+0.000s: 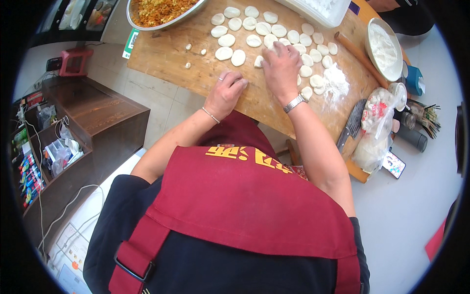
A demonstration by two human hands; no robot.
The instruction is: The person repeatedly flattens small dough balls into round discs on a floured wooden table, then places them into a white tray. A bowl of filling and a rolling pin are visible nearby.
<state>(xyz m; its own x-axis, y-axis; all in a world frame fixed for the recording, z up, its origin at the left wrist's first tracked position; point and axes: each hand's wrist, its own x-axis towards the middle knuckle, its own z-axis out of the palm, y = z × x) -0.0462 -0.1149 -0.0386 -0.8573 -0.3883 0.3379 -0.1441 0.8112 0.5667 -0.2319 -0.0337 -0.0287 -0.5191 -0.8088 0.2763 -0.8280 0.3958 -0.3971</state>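
My left hand (226, 90) rests at the near edge of a wooden board (165, 70), fingers curled together with nothing showing in them. My right hand (282, 68) is bent over a group of flattened dough rounds (263, 28), its fingertips down among them. Whether it grips one is hidden beneath the fingers. A small dough piece (258, 61) lies beside its thumb. More rounds (306, 71) lie to its right, some overlapping, next to a heap of white flour (336, 81). Three tiny dough bits (188, 46) sit to the left.
A metal bowl of orange-brown crumbly filling (161, 13) stands far left. A white tub (325, 9) is at the back. To the right are a rolling pin (360, 58), a bowl of flour (383, 47), a cleaver (352, 123), plastic bags (376, 121) and a phone (394, 163).
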